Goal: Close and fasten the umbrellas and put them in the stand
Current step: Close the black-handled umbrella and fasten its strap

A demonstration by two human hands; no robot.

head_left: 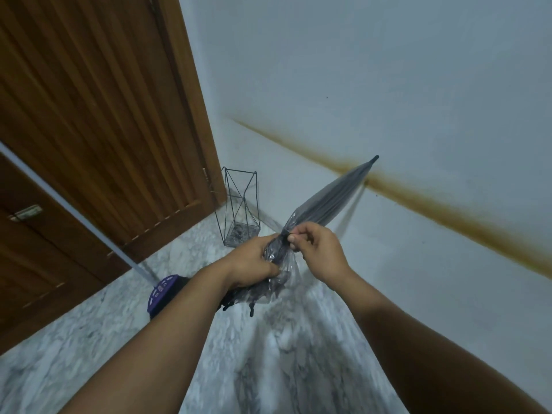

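A folded see-through grey umbrella (325,201) points up and right toward the wall, its black tip high. My left hand (254,261) grips the bunched canopy near the rib ends. My right hand (316,249) pinches the thin dark strap at the umbrella's waist between thumb and fingers. A black wire umbrella stand (240,204) is upright on the floor in the corner just beyond my hands, and it holds no umbrella.
A wooden door (98,121) fills the left side. A long pale pole (68,204) slants down to a purple-and-black object (162,294) on the marble floor (104,339). The white wall on the right has a brown streak (448,213).
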